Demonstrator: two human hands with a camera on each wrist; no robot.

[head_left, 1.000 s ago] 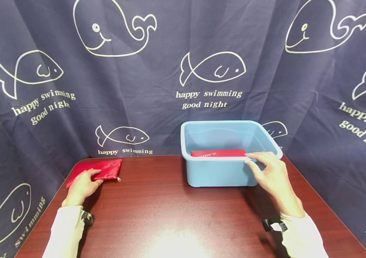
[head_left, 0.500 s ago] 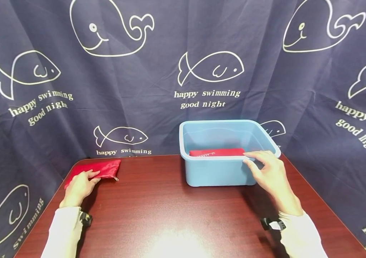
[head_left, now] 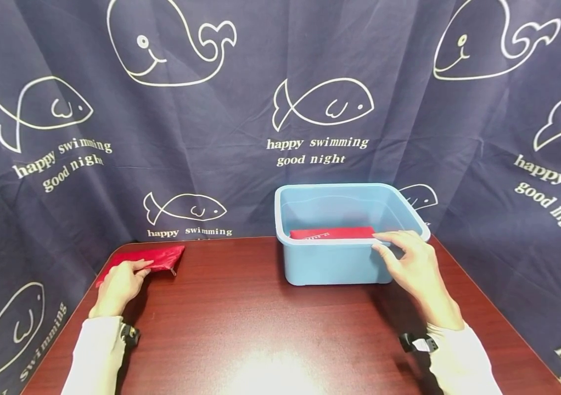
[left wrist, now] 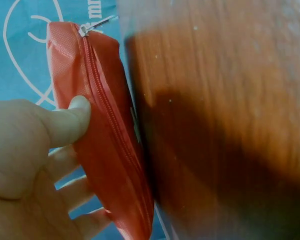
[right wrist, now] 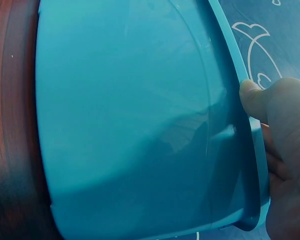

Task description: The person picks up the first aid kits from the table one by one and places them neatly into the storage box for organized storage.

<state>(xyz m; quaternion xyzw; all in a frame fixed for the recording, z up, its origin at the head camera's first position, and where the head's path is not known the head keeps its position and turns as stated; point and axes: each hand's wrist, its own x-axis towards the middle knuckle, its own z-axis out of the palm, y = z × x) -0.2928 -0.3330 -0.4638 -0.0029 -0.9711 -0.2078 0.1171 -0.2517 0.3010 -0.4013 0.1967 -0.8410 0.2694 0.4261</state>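
At the table's far left corner my left hand pinches a red zippered pouch. In the left wrist view the thumb lies on the near face of the pouch and the other fingers are behind it. The pouch stands tilted, its zipper edge toward the table and the metal zipper pull at one end. My right hand holds the front rim of a light blue plastic bin near its right corner, thumb outside and fingers over the rim. Another red item with white markings lies inside the bin, partly hidden by the front wall.
The reddish-brown wooden table stretches between both hands, with a bright glare near the front. Dark blue curtains with white fish and whale drawings hang close behind the bin and along both sides.
The pouch has tilted up a little under my left hand, its zipper end shifting slightly left. My left fingers have drawn closer together. The right hand and bin stay in place.
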